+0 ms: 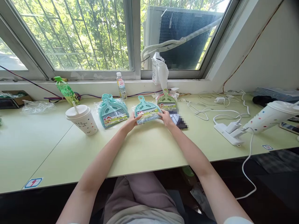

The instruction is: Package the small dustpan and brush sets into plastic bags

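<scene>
A turquoise mini dustpan and brush set with a printed yellow label is held up over the table between my two hands. My left hand grips its lower left corner, and my right hand grips the right edge. To the left lies a stack of similar turquoise dustpan sets in clear plastic wrap. Behind my right hand is a green dustpan set with a pinkish rim. Close to my right wrist a dark phone lies on the table, partly blurred out.
A lidded paper cup with a straw and a green drink bottle stand at left. A small clear bottle and a tissue pack are by the window. On the right, a white power strip trails cables beside a tilted cup.
</scene>
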A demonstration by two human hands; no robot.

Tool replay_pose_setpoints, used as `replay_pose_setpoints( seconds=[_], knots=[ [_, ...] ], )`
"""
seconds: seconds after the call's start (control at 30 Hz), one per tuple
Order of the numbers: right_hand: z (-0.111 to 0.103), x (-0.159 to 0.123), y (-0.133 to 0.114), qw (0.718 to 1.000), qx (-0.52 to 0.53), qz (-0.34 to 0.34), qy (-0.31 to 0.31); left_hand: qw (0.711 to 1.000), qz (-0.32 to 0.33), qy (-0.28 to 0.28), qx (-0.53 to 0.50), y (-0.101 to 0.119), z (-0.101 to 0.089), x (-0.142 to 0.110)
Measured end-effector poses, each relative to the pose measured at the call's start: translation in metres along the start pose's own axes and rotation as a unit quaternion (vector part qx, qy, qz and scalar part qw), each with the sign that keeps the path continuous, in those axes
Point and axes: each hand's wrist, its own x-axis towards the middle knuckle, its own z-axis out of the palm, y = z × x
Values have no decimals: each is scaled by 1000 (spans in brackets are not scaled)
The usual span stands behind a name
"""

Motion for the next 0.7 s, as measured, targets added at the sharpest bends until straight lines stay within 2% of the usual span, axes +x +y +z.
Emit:
replay_pose_setpoints(
  seconds=[0.1, 0.17, 0.23, 0.33, 0.47, 0.53, 0.6, 0.7],
  knots=[
    [0, 2, 2, 998, 25, -4, 54, 997, 60, -45, 30, 1, 7, -2],
    [1, 2, 4, 997, 31, -7, 70, 993, 70, -36, 90, 0, 13, -2],
    [1, 2, 6, 997, 29, -6, 72, 988, 68, 21, 135, -4, 19, 1],
    [2, 2, 7, 997, 20, -1, 73, 982, 38, 133, 125, -11, 20, 9],
    [5, 1, 5, 998, -26, -25, 52, 964, -16, 250, 87, -12, 7, 22],
    [5, 3, 4, 993, -90, -41, 59, 960, -29, 265, 89, -10, -2, 28],
    [3, 6, 3, 981, -170, -47, 80, 959, -30, 255, 116, -8, -8, 35],
    [3, 17, 3, 958, -275, -30, 80, 939, -38, 265, 216, -7, -11, 43]
  ],
)
